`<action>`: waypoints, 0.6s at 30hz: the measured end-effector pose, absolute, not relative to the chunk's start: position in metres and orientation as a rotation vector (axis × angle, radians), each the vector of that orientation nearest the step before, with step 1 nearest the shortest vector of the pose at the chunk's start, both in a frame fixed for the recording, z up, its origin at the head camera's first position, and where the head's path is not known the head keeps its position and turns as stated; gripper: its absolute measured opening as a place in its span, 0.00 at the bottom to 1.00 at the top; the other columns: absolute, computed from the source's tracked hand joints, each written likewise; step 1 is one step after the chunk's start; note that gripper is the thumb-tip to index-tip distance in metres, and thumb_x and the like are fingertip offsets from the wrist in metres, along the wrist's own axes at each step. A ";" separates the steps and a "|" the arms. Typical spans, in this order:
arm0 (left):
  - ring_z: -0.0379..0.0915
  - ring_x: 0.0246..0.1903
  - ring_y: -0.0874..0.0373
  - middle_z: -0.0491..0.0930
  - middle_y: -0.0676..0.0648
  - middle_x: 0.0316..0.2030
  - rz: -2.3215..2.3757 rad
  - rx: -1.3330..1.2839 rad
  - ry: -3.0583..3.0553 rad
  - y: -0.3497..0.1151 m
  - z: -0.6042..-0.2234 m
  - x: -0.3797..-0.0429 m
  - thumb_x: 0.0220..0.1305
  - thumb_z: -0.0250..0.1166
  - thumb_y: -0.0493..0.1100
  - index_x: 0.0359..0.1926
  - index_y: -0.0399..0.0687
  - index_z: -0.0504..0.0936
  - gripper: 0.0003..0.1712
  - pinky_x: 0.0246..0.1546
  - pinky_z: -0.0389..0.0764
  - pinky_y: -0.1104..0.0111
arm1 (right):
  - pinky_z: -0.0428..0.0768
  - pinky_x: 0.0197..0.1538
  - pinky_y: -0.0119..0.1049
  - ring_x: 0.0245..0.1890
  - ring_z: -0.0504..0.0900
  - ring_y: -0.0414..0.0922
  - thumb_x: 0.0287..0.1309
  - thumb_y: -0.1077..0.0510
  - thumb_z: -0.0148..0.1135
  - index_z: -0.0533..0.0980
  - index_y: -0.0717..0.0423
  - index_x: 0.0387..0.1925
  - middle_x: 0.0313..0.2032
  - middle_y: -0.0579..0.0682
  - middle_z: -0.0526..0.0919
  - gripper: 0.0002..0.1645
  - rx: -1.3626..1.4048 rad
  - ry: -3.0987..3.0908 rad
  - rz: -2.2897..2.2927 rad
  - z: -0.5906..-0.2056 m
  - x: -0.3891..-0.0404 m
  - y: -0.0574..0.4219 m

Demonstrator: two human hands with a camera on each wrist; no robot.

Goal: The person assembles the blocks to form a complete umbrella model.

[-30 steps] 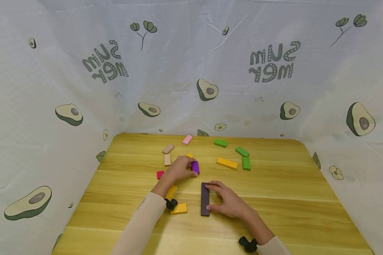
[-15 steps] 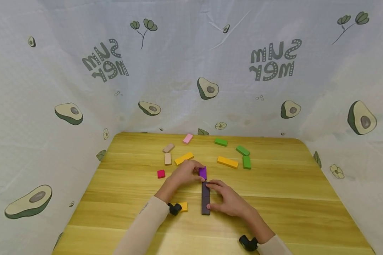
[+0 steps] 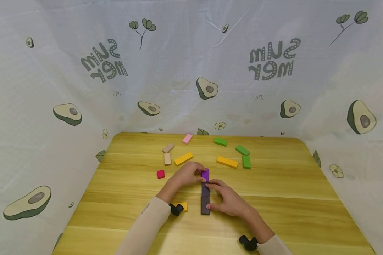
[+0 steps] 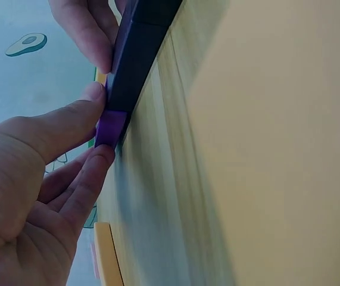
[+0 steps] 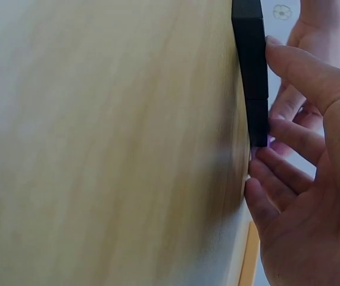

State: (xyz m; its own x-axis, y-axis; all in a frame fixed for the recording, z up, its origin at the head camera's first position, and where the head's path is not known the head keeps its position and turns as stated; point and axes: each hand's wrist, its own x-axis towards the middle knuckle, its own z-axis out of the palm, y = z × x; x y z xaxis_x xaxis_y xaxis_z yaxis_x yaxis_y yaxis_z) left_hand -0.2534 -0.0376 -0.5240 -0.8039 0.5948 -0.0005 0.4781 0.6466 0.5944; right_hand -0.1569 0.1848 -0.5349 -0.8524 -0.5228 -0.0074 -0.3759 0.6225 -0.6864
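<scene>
Two dark, nearly black rectangular blocks lie end to end in a line, a far one (image 3: 205, 191) and a near one (image 3: 205, 209). At the far end of that line is a purple block (image 3: 205, 174), which my left hand (image 3: 186, 175) pinches between thumb and fingers. The left wrist view shows the purple block (image 4: 111, 126) flush against the dark block's end. My right hand (image 3: 228, 201) lies to the right of the row. Its thumb touches the near dark block and its index fingertip the far one, with the other fingers loosely extended.
Beyond the hands lie two long yellow blocks (image 3: 227, 162), several green blocks (image 3: 246, 162), a pink block (image 3: 187, 139) and two tan blocks (image 3: 167, 159). A small red block (image 3: 160, 174) is on the left. Another yellow block (image 3: 184, 207) sits partly behind the left wrist camera.
My left hand has carried the purple block to the right and toward me, up to the far end of the dark row. The right hand stays on the dark blocks.
</scene>
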 end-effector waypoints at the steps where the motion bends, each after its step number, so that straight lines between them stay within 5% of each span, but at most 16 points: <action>1: 0.82 0.47 0.62 0.87 0.49 0.52 0.876 0.882 2.671 -0.038 -0.524 -0.253 0.62 0.76 0.48 0.57 0.46 0.87 0.24 0.52 0.84 0.71 | 0.70 0.71 0.62 0.72 0.69 0.60 0.58 0.40 0.74 0.72 0.53 0.71 0.72 0.57 0.68 0.44 -0.740 2.640 -1.045 -0.535 -0.157 0.185; 18: 0.83 0.47 0.63 0.87 0.48 0.53 0.888 0.887 2.646 -0.039 -0.527 -0.250 0.65 0.74 0.47 0.61 0.47 0.85 0.24 0.50 0.84 0.73 | 0.70 0.71 0.63 0.72 0.69 0.59 0.58 0.38 0.74 0.71 0.49 0.72 0.73 0.55 0.68 0.45 -0.723 2.649 -1.024 -0.537 -0.157 0.185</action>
